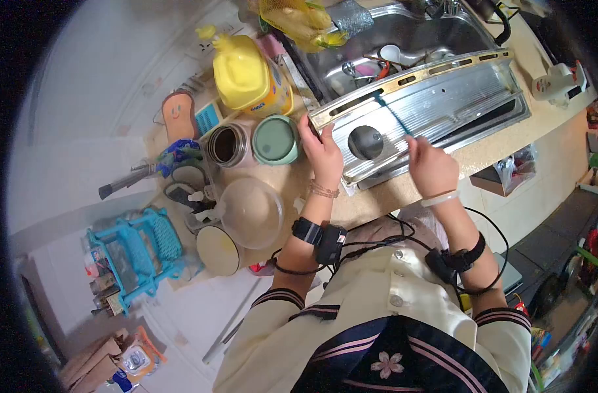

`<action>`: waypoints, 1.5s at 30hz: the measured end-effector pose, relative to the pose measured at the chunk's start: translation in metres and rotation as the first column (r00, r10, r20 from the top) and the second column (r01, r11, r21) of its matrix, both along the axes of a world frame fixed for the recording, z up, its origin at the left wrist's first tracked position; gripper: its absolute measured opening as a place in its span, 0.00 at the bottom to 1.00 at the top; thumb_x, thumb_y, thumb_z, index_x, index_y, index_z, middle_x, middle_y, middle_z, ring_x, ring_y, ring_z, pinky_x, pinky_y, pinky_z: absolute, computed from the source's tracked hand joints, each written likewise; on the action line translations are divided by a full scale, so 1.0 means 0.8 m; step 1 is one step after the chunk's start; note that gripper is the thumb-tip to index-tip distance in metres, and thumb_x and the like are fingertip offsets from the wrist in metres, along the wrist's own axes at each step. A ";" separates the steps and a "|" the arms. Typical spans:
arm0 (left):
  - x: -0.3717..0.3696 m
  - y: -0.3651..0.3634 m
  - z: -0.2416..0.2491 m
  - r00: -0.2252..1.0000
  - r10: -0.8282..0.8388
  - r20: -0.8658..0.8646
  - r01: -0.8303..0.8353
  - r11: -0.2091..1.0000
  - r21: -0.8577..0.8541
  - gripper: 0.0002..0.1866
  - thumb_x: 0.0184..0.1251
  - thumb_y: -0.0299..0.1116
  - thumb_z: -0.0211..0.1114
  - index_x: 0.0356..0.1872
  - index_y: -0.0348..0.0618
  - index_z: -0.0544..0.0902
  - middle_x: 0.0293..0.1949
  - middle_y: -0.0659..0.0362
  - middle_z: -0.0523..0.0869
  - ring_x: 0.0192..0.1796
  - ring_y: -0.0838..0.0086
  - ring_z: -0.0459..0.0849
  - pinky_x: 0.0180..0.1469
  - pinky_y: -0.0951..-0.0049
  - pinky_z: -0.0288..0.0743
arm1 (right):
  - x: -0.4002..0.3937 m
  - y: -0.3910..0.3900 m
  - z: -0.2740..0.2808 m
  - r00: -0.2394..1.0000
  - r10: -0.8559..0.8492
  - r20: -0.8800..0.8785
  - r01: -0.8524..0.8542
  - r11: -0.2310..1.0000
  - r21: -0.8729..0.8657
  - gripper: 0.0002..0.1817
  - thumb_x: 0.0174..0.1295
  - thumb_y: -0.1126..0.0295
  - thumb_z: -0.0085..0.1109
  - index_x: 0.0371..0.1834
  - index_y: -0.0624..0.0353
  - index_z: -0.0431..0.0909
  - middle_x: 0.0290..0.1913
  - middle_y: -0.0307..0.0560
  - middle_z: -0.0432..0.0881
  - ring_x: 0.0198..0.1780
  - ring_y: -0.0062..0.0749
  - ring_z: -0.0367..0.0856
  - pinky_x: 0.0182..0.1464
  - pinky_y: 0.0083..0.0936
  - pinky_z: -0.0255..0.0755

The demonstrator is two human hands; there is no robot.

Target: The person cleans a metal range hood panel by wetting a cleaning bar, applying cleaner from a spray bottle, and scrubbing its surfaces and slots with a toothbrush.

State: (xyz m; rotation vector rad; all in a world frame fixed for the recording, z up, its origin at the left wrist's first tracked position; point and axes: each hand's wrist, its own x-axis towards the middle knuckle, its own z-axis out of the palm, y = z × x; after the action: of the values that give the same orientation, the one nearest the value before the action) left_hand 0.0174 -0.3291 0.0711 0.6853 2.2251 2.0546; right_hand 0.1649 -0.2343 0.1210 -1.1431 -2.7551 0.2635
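Observation:
A long ribbed metal panel (423,105) with a slotted raised rim and a round hole lies tilted across the front of the sink (469,36). My left hand (323,154) grips its left end, thumb on the rim. My right hand (433,169) is closed around the lower end of a thin teal brush (394,116). The brush's far tip touches the inner side of the slotted rim. Brownish stains show along that rim. Behind the panel, a white cup or bowl (390,53) and several utensils lie in the sink.
Left of the panel stand a yellow-capped jug (243,75), an open steel-rimmed container (227,145), a green-lidded jar (275,140) and a clear dome (251,213). A white spray bottle (558,85) is at the right. A blue rack (138,252) sits lower left. Cables hang at my waist.

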 end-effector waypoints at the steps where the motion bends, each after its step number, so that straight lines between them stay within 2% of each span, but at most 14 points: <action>1: -0.002 0.002 0.000 1.000 0.003 0.003 -0.003 1.000 0.009 0.20 0.62 0.21 0.53 0.55 0.34 0.62 0.47 0.48 0.74 0.49 0.65 0.74 0.54 0.68 0.66 | 0.000 0.001 -0.003 1.000 -0.010 0.001 0.010 1.000 0.002 0.19 0.64 0.55 0.45 0.22 0.54 0.73 0.12 0.52 0.74 0.15 0.47 0.76 0.17 0.39 0.69; 7: -0.006 0.002 -0.011 0.999 0.016 -0.041 -0.017 1.000 -0.016 0.20 0.61 0.20 0.52 0.55 0.33 0.63 0.47 0.47 0.74 0.49 0.64 0.74 0.54 0.68 0.66 | 0.001 0.025 0.007 0.994 -0.054 0.099 0.058 0.997 -0.045 0.20 0.66 0.52 0.39 0.28 0.53 0.75 0.14 0.49 0.76 0.17 0.43 0.78 0.18 0.38 0.71; 11: -0.003 0.002 -0.006 1.000 -0.005 -0.019 0.005 1.000 0.008 0.20 0.61 0.20 0.52 0.56 0.33 0.63 0.48 0.47 0.73 0.50 0.64 0.74 0.55 0.68 0.65 | -0.013 -0.008 0.013 0.995 0.097 0.026 -0.096 0.995 -0.008 0.19 0.64 0.53 0.44 0.23 0.53 0.75 0.13 0.51 0.75 0.16 0.46 0.76 0.17 0.40 0.68; 14: -0.004 0.002 -0.007 1.000 -0.016 -0.013 0.016 0.999 0.029 0.20 0.62 0.20 0.51 0.56 0.33 0.62 0.48 0.47 0.73 0.50 0.63 0.73 0.56 0.68 0.64 | -0.002 0.029 0.008 0.998 -0.060 0.018 0.060 0.998 -0.017 0.19 0.65 0.53 0.44 0.23 0.54 0.75 0.13 0.53 0.75 0.17 0.47 0.76 0.17 0.40 0.69; 17: -0.006 0.002 -0.015 0.998 0.011 -0.058 -0.010 1.000 0.012 0.21 0.62 0.21 0.52 0.57 0.33 0.61 0.49 0.47 0.72 0.51 0.63 0.73 0.56 0.68 0.64 | -0.021 -0.022 0.017 0.992 0.117 0.039 -0.113 0.990 -0.087 0.18 0.64 0.53 0.45 0.25 0.53 0.75 0.13 0.52 0.75 0.16 0.48 0.76 0.18 0.41 0.69; 19: -0.007 0.002 -0.012 0.999 -0.013 -0.040 0.013 1.000 0.004 0.21 0.62 0.21 0.52 0.57 0.33 0.61 0.49 0.47 0.72 0.51 0.63 0.73 0.56 0.67 0.64 | -0.012 0.007 0.002 0.997 0.056 -0.053 -0.057 0.998 -0.014 0.18 0.64 0.53 0.45 0.27 0.53 0.76 0.12 0.52 0.74 0.16 0.47 0.76 0.18 0.42 0.69; 21: -0.008 0.002 -0.010 0.999 -0.005 -0.032 0.005 1.000 0.001 0.21 0.63 0.22 0.52 0.57 0.33 0.61 0.49 0.47 0.72 0.51 0.63 0.73 0.56 0.67 0.64 | -0.004 0.029 0.003 0.997 -0.077 0.033 0.080 0.990 -0.119 0.17 0.64 0.53 0.45 0.29 0.52 0.77 0.12 0.52 0.74 0.16 0.46 0.76 0.18 0.41 0.70; 25: -0.005 0.003 -0.005 0.999 0.003 -0.043 -0.004 1.000 -0.014 0.21 0.63 0.23 0.53 0.56 0.33 0.61 0.47 0.48 0.73 0.50 0.64 0.73 0.56 0.67 0.64 | -0.027 -0.028 0.016 0.987 0.132 0.087 -0.126 0.989 -0.073 0.17 0.64 0.54 0.44 0.29 0.52 0.78 0.13 0.52 0.74 0.16 0.46 0.76 0.18 0.39 0.70; 29: -0.005 0.004 -0.008 0.999 0.004 -0.040 -0.003 1.000 0.024 0.20 0.63 0.23 0.53 0.56 0.33 0.62 0.47 0.48 0.73 0.49 0.65 0.74 0.55 0.68 0.65 | -0.008 0.007 -0.007 1.000 -0.016 0.015 0.016 1.000 -0.017 0.19 0.65 0.53 0.43 0.25 0.53 0.76 0.11 0.51 0.74 0.14 0.46 0.75 0.16 0.38 0.68; 31: -0.005 0.005 -0.010 0.996 0.039 -0.085 -0.039 0.999 -0.003 0.20 0.63 0.23 0.53 0.56 0.33 0.62 0.47 0.48 0.73 0.49 0.65 0.74 0.55 0.68 0.65 | -0.025 -0.035 0.012 0.985 0.171 -0.008 -0.171 0.985 -0.011 0.18 0.65 0.55 0.44 0.24 0.54 0.75 0.10 0.50 0.73 0.13 0.45 0.75 0.15 0.36 0.68; 35: -0.011 0.004 -0.010 1.000 -0.029 -0.004 0.029 0.999 0.045 0.21 0.63 0.23 0.53 0.57 0.33 0.61 0.47 0.48 0.73 0.50 0.63 0.74 0.56 0.67 0.65 | -0.008 0.014 0.001 1.000 0.017 0.009 -0.016 0.997 -0.077 0.18 0.65 0.54 0.45 0.23 0.53 0.74 0.10 0.49 0.73 0.13 0.42 0.75 0.14 0.36 0.67; 37: -0.009 0.004 -0.016 0.999 0.001 -0.052 0.000 0.999 0.038 0.21 0.63 0.23 0.53 0.57 0.33 0.61 0.48 0.48 0.74 0.50 0.63 0.73 0.56 0.67 0.65 | -0.014 -0.017 -0.003 0.980 0.200 -0.025 -0.201 0.979 -0.039 0.17 0.65 0.54 0.44 0.26 0.53 0.73 0.11 0.48 0.74 0.13 0.42 0.75 0.14 0.36 0.67; 42: -0.011 0.001 -0.018 0.999 -0.033 -0.009 0.033 0.999 0.026 0.21 0.62 0.22 0.53 0.56 0.33 0.62 0.47 0.47 0.73 0.50 0.62 0.73 0.55 0.67 0.65 | -0.013 0.031 0.013 0.991 0.116 0.069 -0.114 0.993 -0.024 0.18 0.63 0.51 0.46 0.25 0.53 0.74 0.12 0.49 0.74 0.16 0.45 0.75 0.16 0.38 0.67; 45: -0.011 0.001 -0.012 1.000 -0.003 -0.002 0.003 1.000 -0.024 0.21 0.62 0.21 0.53 0.56 0.33 0.62 0.47 0.47 0.73 0.50 0.63 0.73 0.55 0.67 0.65 | -0.037 0.038 0.029 0.945 0.320 0.067 -0.323 0.946 0.037 0.19 0.62 0.50 0.47 0.24 0.53 0.74 0.14 0.49 0.74 0.18 0.47 0.76 0.19 0.38 0.68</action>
State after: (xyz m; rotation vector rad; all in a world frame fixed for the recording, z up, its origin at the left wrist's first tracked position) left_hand 0.0088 -0.3285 0.0618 0.6888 2.2450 2.0236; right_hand 0.1349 -0.2038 0.1442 -0.6947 -2.9755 0.2004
